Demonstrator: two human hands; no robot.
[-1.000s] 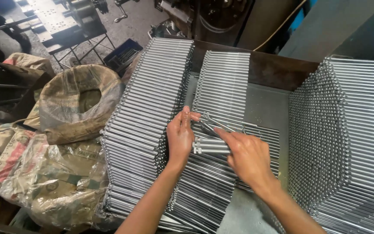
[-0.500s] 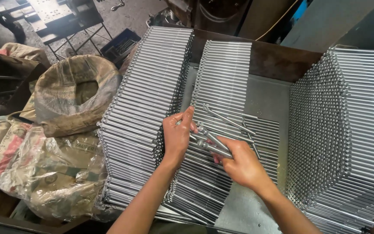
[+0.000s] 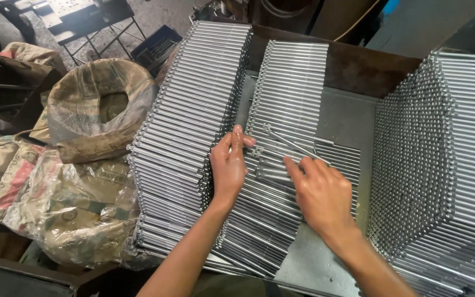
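Forearms come in from the bottom edge, both mine. Left hand [image 3: 228,168] lies fingers together, flat along the left edge of the middle rod stack [image 3: 281,165], palm side against the rod ends, gripping nothing that I can see. Right hand [image 3: 321,193] rests palm down on top of the same stack, fingers loosely spread, fingertips touching a few loose rods [image 3: 281,140] lying just past them. I can't tell if any rod is actually pinched.

Loose rods sit skewed on the stack top, long axis running from near-right to far-left, crossing the neat rows at an angle. Stacked rods below run left-right with a slight tilt, cut ends facing left.

Just left, touching distance from my left hand, a taller rod stack [image 3: 193,126] runs away from me, blocking that side. Right side, well apart, a high wall of rods [image 3: 441,165] shows round ends toward the middle. Bare metal surface [image 3: 339,118] between middle stack and wall.

Further left, off the surface: crumpled plastic-wrapped sacks [image 3: 67,203], then a rolled-down sack [image 3: 103,104] open at top. Far back, a dark metal frame stand [image 3: 92,19] on the floor.
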